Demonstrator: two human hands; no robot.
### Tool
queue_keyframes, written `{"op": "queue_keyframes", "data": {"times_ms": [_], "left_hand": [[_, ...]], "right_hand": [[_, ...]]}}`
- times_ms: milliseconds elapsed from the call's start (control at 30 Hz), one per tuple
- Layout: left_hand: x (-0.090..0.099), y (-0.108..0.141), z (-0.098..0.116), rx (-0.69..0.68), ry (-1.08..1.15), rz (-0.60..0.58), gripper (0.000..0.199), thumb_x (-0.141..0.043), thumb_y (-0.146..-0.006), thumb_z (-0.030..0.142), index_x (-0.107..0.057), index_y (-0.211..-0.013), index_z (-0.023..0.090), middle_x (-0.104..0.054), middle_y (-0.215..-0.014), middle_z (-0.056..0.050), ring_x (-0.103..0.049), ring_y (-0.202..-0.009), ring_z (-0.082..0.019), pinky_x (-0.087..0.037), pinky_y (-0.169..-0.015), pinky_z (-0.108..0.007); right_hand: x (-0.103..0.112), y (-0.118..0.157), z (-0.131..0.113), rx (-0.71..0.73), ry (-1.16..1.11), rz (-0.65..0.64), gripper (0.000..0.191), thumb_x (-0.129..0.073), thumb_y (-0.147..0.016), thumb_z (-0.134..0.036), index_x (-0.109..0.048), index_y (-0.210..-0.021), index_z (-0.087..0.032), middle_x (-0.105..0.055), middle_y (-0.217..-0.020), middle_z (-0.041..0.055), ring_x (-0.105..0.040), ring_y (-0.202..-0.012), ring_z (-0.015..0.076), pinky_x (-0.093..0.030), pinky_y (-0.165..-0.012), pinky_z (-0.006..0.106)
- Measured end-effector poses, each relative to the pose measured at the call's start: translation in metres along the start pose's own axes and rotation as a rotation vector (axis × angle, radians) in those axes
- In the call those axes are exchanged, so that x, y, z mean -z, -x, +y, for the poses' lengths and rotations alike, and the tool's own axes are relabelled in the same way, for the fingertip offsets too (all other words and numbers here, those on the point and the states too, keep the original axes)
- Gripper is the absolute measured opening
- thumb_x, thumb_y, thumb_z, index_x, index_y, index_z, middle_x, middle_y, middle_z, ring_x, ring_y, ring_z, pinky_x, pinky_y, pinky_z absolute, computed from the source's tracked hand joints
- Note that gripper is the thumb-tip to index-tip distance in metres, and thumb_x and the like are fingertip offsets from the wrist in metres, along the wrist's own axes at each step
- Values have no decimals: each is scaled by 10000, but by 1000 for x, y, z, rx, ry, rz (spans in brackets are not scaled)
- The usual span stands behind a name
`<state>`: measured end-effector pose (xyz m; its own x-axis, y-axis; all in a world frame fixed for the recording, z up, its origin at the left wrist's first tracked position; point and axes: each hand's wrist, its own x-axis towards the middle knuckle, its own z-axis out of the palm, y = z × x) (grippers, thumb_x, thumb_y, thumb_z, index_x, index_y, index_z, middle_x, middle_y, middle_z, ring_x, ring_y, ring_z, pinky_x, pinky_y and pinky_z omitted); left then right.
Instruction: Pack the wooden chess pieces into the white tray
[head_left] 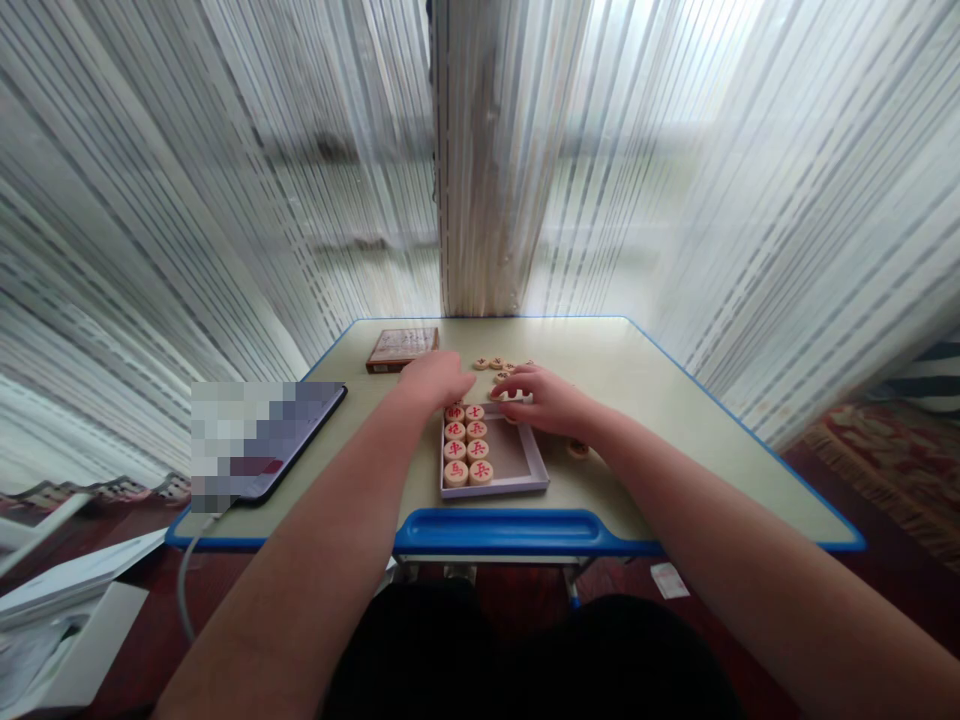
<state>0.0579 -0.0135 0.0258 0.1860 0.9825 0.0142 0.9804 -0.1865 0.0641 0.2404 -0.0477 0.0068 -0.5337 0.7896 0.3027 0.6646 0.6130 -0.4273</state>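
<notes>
Hands [541, 396] near red-charactered discs [455, 451].

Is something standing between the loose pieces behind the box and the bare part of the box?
Yes: the right hand, reaching over the far side of the box, and the low wall there. The red pieces sit left of the bare part, out of the way.

So the worktop [697, 440] is pale with a blue edge and a blue tray groove [499, 530] at the near side. Sitting on it: a shallow open box [516, 455] around the middle, a flat brown box [403, 347] at the far left, a tablet [296, 450] on the left, plus some loose round pieces [496, 363] beyond the open one.
</notes>
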Motion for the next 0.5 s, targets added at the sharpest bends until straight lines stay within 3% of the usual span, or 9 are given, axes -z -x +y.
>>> {"op": "queue_keyframes", "data": {"times_ms": [167, 333, 500], "left_hand": [[-1, 2, 2, -36, 36, -74, 378, -555, -667, 366, -635, -968, 151, -683, -951, -130, -628, -842, -254, -461, -669, -284], [-9, -2, -1, -105, 170, -9, 380, -593, -628, 215, -576, -1000, 138, -667, -894, -111, -613, -782, -224, -432, -622, -261], [-13, -9, -5, -119, 278, 98, 286, -595, -649, 155, -589, -935, 149, -656, -842, -90, -601, -780, -216, -429, -668, -273]], "right_hand": [[-3, -1, 3, -17, 38, -15, 158, -582, -758, -173, -711, -849, -179, -632, -832, 52, -560, -844, 182, -432, -799, 297], [-3, -1, 2, -7, 48, -23, 149, -569, -772, -186, -709, -823, -171, -641, -809, 52, -564, -828, 184, -433, -776, 292], [-2, -2, 1, -15, 43, -13, 137, -582, -765, -190, -710, -811, -182, -657, -816, 45, -572, -799, 173, -436, -748, 282]]}}
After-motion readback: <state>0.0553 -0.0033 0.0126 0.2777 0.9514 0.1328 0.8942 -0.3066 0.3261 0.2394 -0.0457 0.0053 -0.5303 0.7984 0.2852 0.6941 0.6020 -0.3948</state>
